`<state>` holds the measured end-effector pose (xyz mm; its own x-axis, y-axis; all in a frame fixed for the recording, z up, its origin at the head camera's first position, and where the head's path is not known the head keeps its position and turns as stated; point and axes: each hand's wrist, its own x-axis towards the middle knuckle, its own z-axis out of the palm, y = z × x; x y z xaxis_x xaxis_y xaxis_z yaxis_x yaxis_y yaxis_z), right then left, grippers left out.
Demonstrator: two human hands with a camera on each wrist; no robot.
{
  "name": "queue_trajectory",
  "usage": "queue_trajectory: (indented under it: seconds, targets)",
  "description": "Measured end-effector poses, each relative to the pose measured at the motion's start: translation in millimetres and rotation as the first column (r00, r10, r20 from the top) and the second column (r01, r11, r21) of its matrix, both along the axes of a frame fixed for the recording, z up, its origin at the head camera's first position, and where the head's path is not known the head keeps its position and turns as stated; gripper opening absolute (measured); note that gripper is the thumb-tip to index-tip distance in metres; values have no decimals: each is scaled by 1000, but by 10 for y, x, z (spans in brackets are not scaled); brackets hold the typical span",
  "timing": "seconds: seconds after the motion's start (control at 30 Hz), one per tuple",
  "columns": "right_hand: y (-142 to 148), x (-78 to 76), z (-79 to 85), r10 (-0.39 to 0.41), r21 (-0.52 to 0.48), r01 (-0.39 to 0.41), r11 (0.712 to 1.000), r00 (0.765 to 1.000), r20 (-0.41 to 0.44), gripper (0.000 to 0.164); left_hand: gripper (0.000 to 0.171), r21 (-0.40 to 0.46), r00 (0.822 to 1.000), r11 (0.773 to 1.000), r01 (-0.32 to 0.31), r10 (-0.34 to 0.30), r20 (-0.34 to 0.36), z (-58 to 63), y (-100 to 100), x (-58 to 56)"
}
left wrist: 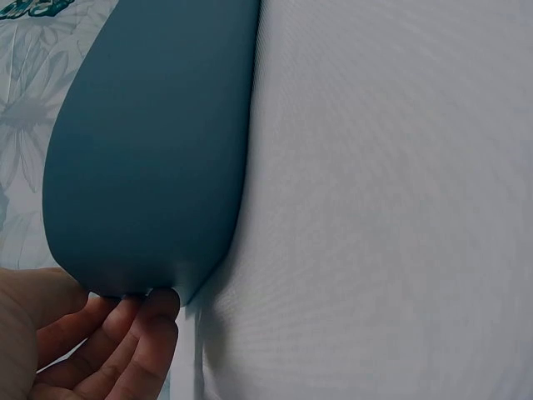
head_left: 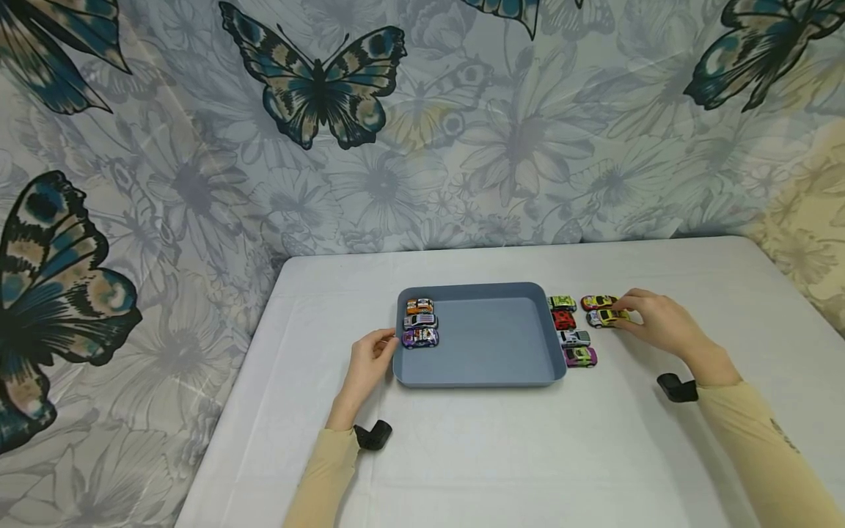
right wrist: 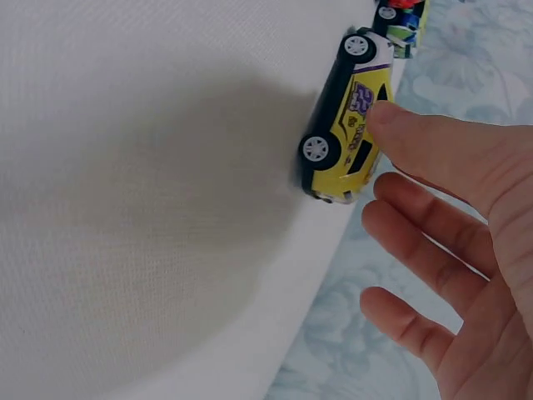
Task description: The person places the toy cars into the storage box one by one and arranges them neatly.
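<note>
A blue-grey tray (head_left: 488, 337) lies on the table, with an orange toy car (head_left: 419, 306), a silver toy car (head_left: 420, 321) and a purple toy car (head_left: 420, 338) in a column at its left side. My left hand (head_left: 371, 361) holds the tray's left edge; in the left wrist view its fingers (left wrist: 154, 342) curl at the tray's end (left wrist: 158, 167). On the right, my right hand (head_left: 660, 326) pinches a yellow toy car (right wrist: 354, 125), thumb on its near side. Part of the index finger is hidden behind that car. A red-and-yellow toy car (head_left: 597, 302) sits just behind it.
Along the tray's right edge stand a green toy car (head_left: 562, 303), a red one (head_left: 564, 320), a silver one (head_left: 574, 338) and a purple-green one (head_left: 580, 357). A white cloth covers the table (head_left: 462, 455). Butterfly-patterned wall covering (head_left: 422, 183) rises behind.
</note>
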<state>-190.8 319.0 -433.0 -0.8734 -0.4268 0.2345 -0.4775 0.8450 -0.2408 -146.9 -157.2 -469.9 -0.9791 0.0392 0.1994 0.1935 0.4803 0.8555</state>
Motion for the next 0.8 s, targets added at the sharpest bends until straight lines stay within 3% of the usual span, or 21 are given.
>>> queue_trajectory:
  seconds: [0.8]
  targets:
    - [16, -49, -93, 11, -9, -11, 1000, 1000, -9, 18, 25, 5, 1000, 1000, -3, 3, 31, 7, -4, -5]
